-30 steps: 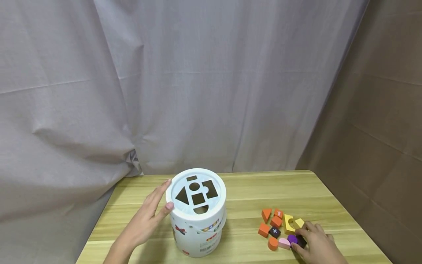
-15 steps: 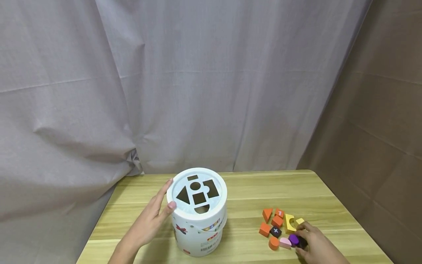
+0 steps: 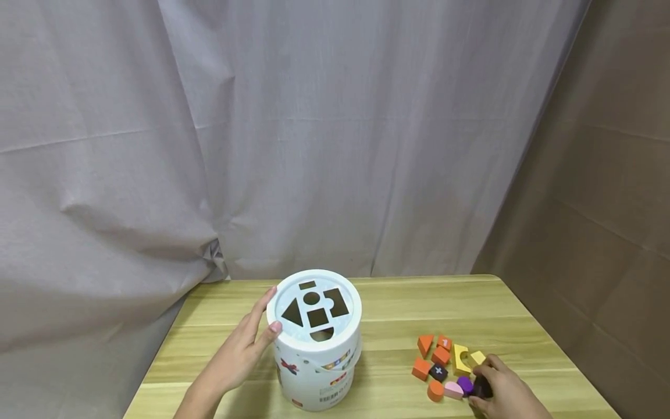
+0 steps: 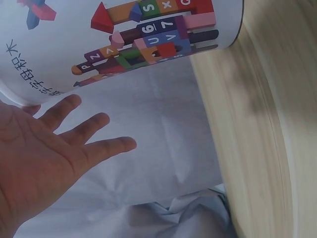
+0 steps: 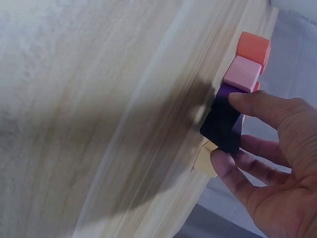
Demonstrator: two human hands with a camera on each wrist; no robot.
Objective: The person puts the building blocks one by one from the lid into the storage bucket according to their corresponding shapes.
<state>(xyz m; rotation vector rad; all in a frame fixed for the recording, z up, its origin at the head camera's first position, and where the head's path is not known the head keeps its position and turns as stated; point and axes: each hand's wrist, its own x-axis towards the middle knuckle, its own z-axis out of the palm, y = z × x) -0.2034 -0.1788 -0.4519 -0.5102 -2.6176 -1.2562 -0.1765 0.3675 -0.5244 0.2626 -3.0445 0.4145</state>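
My left hand lies against the left side of a white bucket, fingers extended along the rim of its lid. Cut into the pale blue lid are several shaped holes, among them a triangle, a circle and a square. In the left wrist view the same hand spreads its fingers beside the printed bucket wall. My right hand pinches a black block between thumb and fingers at the right edge of the block group. A purple block and a yellow block sit close beside it.
Left of the right hand lie a pink half-round block, an orange cylinder, a black plus-sign block, several orange blocks and a yellow notched block. The wooden table ends at a grey curtain.
My right hand's fingers have closed in on the black block, which now stands more tilted within them. The left hand stays at the bucket.
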